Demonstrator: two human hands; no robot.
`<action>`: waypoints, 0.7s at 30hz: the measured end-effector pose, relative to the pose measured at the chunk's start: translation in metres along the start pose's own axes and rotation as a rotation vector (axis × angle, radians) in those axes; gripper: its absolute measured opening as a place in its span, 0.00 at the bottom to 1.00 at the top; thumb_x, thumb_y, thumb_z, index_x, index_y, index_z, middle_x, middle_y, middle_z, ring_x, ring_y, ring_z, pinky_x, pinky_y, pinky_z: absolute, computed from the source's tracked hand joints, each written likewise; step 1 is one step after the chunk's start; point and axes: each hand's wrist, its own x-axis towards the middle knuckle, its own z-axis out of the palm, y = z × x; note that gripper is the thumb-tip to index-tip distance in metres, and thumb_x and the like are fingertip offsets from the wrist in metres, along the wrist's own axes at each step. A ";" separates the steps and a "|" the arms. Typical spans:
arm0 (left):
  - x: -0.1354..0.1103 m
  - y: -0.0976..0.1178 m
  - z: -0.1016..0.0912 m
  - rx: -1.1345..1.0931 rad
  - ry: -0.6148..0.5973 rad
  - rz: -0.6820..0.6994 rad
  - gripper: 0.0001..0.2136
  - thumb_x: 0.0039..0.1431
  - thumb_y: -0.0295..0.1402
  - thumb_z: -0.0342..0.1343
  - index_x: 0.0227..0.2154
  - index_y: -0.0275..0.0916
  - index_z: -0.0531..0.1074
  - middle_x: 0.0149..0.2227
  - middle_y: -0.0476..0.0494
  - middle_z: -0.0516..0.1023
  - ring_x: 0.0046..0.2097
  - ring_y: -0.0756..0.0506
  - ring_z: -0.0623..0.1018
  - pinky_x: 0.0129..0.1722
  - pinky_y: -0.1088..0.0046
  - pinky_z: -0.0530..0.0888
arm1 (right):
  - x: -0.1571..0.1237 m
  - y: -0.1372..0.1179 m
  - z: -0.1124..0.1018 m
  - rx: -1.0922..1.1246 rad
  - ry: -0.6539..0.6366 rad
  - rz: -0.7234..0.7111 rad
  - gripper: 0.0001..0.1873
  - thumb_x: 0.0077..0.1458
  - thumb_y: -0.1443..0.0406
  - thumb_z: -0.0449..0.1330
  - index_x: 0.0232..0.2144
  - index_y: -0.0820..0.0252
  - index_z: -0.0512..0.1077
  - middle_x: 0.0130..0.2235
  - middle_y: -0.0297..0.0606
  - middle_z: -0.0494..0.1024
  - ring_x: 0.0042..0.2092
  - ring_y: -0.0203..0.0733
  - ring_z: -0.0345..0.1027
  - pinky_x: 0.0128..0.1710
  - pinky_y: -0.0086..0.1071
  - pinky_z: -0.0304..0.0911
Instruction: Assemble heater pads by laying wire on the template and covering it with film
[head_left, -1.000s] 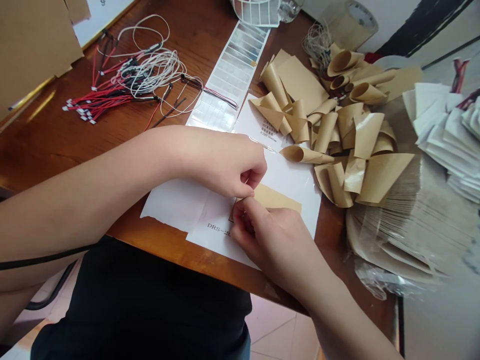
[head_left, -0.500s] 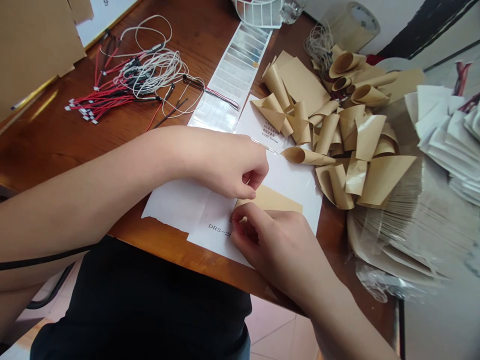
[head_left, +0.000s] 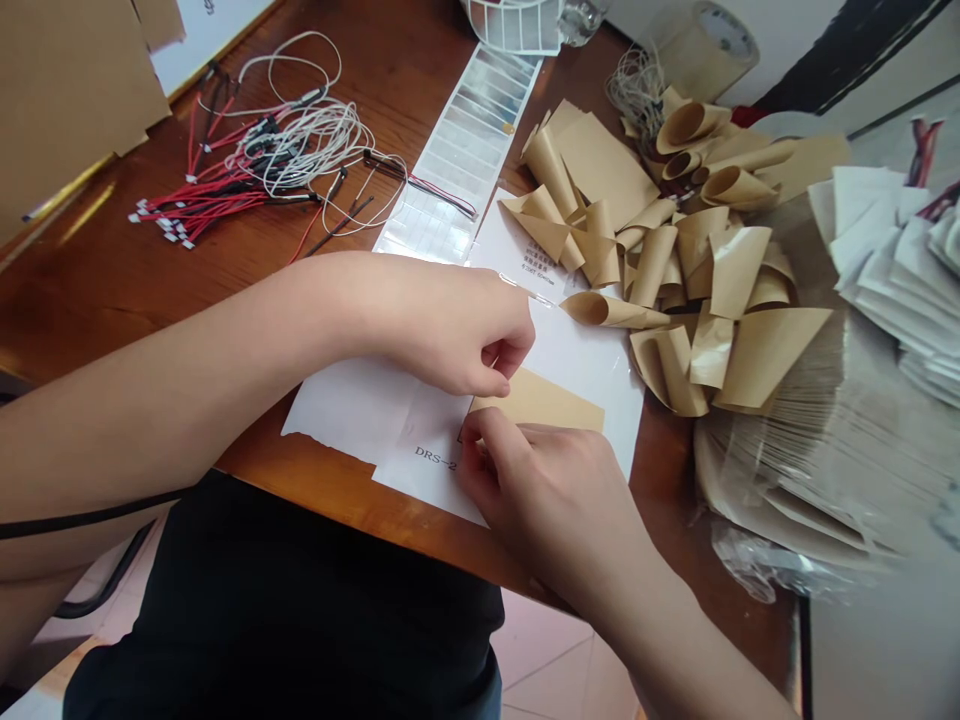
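My left hand (head_left: 472, 330) is closed over the white printed sheet (head_left: 585, 360), thumb and fingertips curled together. Its thumb tip is at the upper edge of a flat tan paper piece (head_left: 559, 400). Just below, my right hand (head_left: 547, 485) is bent into a pinch over the lower left part of that piece, covering some of the printed letters. What either hand grips, if anything, is hidden by the fingers. A clear strip edge (head_left: 541, 298) shows beyond my left knuckles.
Rolled tan paper pieces (head_left: 660, 265) are heaped at the right, beside a bagged stack of paper (head_left: 795, 450) and white folded pieces (head_left: 885, 240). A label strip (head_left: 472, 130) runs up the table (head_left: 390, 70). Red-and-white wires (head_left: 292, 150) lie at the left.
My right hand has shifted very slightly left and down, with its fingers drawn a little closer together. My left hand has stayed almost in place.
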 end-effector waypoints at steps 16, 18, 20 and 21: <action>0.000 -0.001 0.000 -0.002 -0.001 0.003 0.11 0.56 0.37 0.56 0.38 0.44 0.80 0.37 0.47 0.83 0.37 0.46 0.77 0.37 0.71 0.66 | 0.003 0.008 0.006 0.078 -0.052 0.039 0.09 0.58 0.69 0.51 0.30 0.61 0.71 0.17 0.28 0.66 0.18 0.34 0.53 0.21 0.32 0.39; 0.000 0.001 -0.001 0.007 -0.006 -0.002 0.10 0.56 0.36 0.56 0.37 0.43 0.80 0.37 0.47 0.83 0.36 0.47 0.76 0.37 0.71 0.66 | 0.003 0.009 0.007 0.081 -0.030 0.050 0.09 0.57 0.69 0.51 0.30 0.61 0.71 0.16 0.28 0.66 0.17 0.34 0.52 0.21 0.31 0.39; 0.000 0.002 -0.002 0.011 -0.006 0.004 0.10 0.56 0.35 0.55 0.37 0.43 0.80 0.37 0.47 0.83 0.35 0.47 0.76 0.36 0.71 0.65 | 0.003 0.011 0.008 0.093 -0.013 0.063 0.09 0.56 0.70 0.51 0.30 0.60 0.71 0.16 0.27 0.65 0.17 0.34 0.52 0.20 0.31 0.40; 0.000 0.002 -0.002 0.009 -0.004 0.008 0.10 0.56 0.35 0.55 0.37 0.43 0.80 0.36 0.47 0.83 0.35 0.47 0.76 0.36 0.71 0.65 | 0.003 0.012 0.008 0.105 -0.013 0.069 0.09 0.56 0.70 0.51 0.30 0.60 0.71 0.16 0.27 0.66 0.17 0.34 0.52 0.20 0.31 0.40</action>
